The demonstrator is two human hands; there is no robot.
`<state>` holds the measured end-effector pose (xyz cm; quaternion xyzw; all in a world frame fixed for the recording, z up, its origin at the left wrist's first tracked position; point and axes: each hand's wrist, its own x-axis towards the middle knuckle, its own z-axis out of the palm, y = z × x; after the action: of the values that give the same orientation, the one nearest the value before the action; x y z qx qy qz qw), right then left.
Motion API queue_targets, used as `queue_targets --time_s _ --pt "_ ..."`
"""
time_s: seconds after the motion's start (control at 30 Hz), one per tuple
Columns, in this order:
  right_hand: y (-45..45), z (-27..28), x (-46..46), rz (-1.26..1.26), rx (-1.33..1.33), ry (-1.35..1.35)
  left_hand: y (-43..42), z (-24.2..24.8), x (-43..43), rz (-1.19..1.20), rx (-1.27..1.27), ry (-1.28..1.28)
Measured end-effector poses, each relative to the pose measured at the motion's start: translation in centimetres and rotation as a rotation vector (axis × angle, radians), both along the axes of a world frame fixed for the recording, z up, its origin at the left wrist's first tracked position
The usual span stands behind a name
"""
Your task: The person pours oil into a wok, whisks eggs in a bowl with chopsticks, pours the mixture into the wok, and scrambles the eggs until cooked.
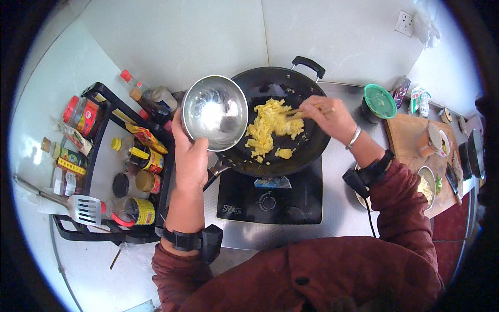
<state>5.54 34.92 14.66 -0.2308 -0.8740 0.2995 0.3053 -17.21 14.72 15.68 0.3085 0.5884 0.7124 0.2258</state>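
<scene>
My left hand point(191, 160) grips the rim of a shiny metal bowl point(215, 113), tilted so that its bare inside faces me. The bowl overlaps the left edge of a black wok point(273, 163). Scrambled egg point(265, 128) lies in yellow clumps across the wok's middle. In my right hand point(325, 117) are wooden chopsticks point(298, 113), their tips blurred among the egg. Beneath the wok is a black induction cooker point(269, 210) with a round dial.
A black rack point(91, 156) at left holds several sauce bottles and jars. A slotted metal spatula point(84, 208) rests across its front. To the right, a green-lidded bowl point(379, 102) stands near a wooden cutting board point(405, 132) bearing a knife point(452, 179) and a bowl of pale shreds point(425, 187).
</scene>
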Motion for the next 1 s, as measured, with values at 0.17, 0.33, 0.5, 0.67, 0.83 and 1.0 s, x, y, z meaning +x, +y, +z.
queue_targets --time_s 0.17,0.33,0.5,0.67,0.83,1.0 --pt "-2.9 -0.5 -0.9 0.245 -0.393 0.213 0.0 -0.4 -0.6 0.004 -0.044 0.109" --pt "-2.3 0.3 -0.6 0.137 -0.227 0.077 -0.4 -0.3 -0.3 0.017 -0.02 0.006" --pt "0.2 2.0 2.6 -0.054 -0.417 0.19 -0.9 -0.1 -0.5 0.039 -0.013 -0.008" --pt "-0.2 2.3 4.0 -0.087 -0.613 0.033 -0.6 -0.7 -0.5 0.008 -0.005 -0.001" --pt "-1.0 -0.3 3.0 -0.087 -0.394 0.072 -0.1 -0.8 -0.4 -0.005 -0.054 0.117" --pt "1.6 -1.1 3.7 -0.173 -0.088 0.238 -0.7 0.1 0.3 -0.001 -0.065 -0.036"
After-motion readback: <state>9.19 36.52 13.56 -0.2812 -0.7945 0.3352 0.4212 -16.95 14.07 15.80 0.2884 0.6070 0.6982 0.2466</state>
